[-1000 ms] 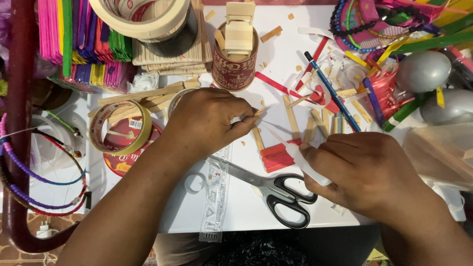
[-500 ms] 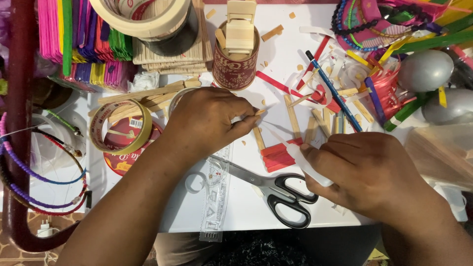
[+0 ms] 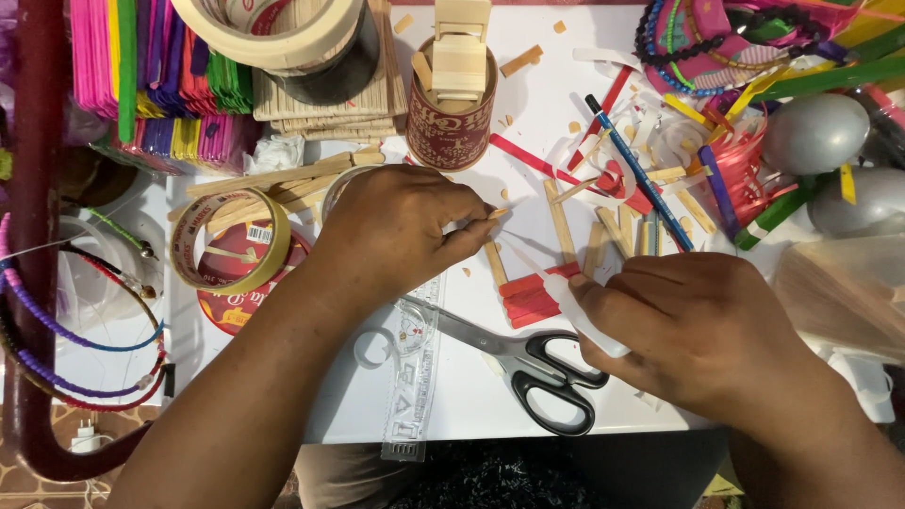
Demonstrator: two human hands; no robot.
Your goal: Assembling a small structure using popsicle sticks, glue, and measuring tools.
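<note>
The table (image 3: 528, 396) is white. The scissors (image 3: 551, 377) have black handles. The tin (image 3: 451, 123) is dark red with pale markings. Short sticks (image 3: 530, 300) are red, the pencil (image 3: 639, 172) blue, 2 balloons (image 3: 816, 134) silver, stacked sticks (image 3: 123, 57) pink, green and purple.

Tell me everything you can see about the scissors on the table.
The scissors lie flat on the white table, between the two hands. They have grey metal blades and black plastic handles with two loops. The blades are shut and point up and to the left, their tip hidden under the left hand; the handles lie to the lower right, close to the right hand. One blade crosses a clear ruler. Neither hand holds them.
</note>
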